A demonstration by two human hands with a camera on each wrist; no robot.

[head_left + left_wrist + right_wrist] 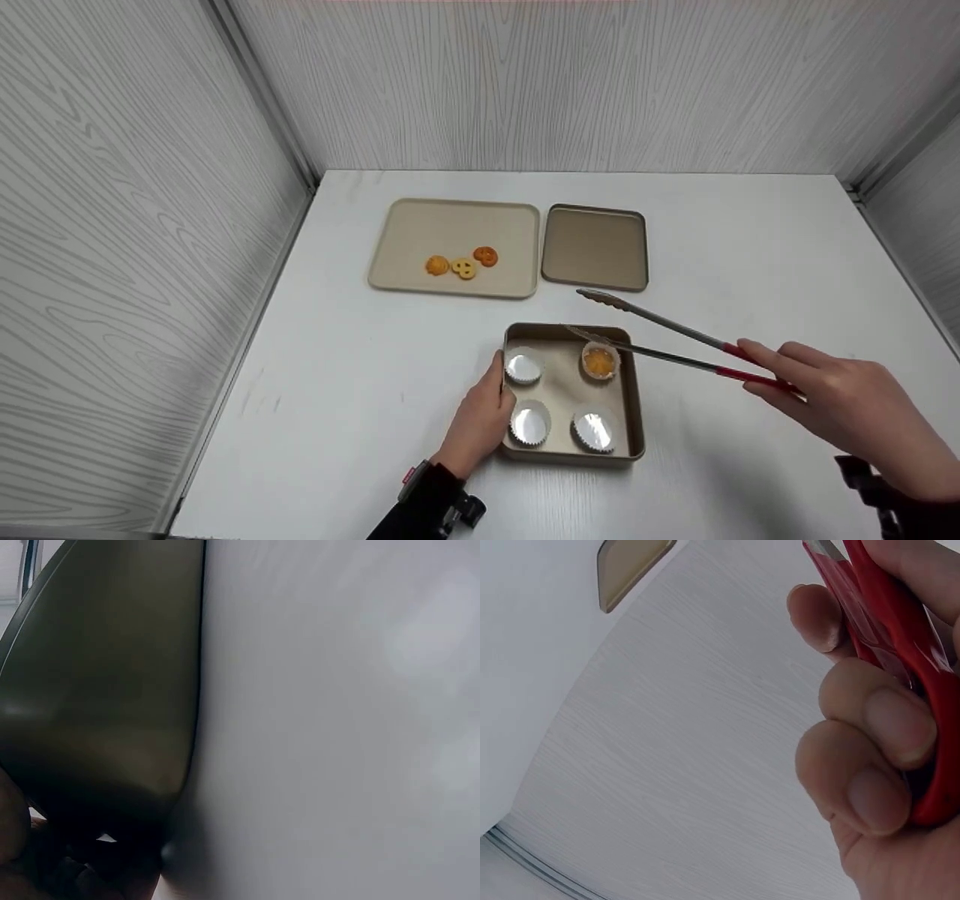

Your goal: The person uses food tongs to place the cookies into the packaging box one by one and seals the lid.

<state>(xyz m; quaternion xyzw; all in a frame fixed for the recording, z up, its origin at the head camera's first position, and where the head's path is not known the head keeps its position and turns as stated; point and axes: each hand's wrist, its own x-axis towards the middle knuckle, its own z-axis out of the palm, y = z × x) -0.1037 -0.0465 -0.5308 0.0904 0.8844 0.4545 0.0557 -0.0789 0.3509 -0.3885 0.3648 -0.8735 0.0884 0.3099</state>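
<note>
My left hand point(478, 418) grips the left wall of a deep square baking pan point(564, 397), whose outer side point(105, 690) fills the left of the left wrist view. In the pan are three shiny white fluted cups point(529, 422) and one cup holding a small orange pastry point(599, 362). My right hand point(847, 394) holds metal tongs point(675, 362) by their red handles point(900, 622). Their arms are spread with nothing between the tips; one tip is over the pan's back edge, the other beyond it.
Behind the pan lies a beige rectangular tray point(450, 221) with an orange round cookie point(437, 265), a pale pretzel-shaped cookie point(464, 268) and a browner pretzel-shaped one point(486, 256). A brown square tray point(595, 247) sits beside it. Wood-grain panels point(495, 82) border the white table.
</note>
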